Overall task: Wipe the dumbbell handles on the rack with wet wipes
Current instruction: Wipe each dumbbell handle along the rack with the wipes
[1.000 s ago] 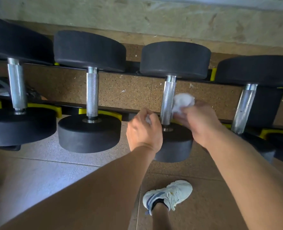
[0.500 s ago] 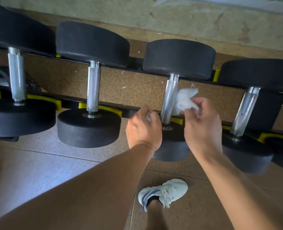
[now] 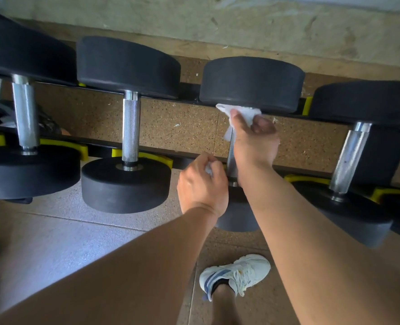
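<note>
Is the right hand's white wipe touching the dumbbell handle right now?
Touching. The head view shows the right hand pressing the white wipe around the top of the handle.

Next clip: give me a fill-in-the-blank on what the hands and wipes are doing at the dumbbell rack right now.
1. The right hand presses a white wipe against the handle of the ____ dumbbell from the left.
2. The left hand grips a second, crumpled ____.
3. On the floor below stands one white ____.

Missing: third; wipe; sneaker
</note>
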`<act>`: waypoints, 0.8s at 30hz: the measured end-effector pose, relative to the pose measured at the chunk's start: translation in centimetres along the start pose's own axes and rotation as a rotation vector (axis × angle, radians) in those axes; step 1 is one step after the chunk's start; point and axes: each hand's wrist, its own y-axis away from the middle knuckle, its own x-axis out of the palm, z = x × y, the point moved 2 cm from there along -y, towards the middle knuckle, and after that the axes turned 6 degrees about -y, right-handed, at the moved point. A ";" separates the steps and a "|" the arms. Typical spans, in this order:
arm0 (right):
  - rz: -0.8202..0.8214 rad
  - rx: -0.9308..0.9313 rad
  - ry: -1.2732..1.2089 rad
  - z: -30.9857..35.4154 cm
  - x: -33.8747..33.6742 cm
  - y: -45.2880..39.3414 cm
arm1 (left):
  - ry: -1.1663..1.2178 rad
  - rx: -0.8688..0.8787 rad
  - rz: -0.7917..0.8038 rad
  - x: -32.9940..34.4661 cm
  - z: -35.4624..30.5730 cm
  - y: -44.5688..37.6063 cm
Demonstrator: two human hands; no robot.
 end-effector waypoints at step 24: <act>1.036 -1.279 1.221 0.4 -4.0 -0.6 | 0.090 0.044 -0.180 0.1 0.3 0.3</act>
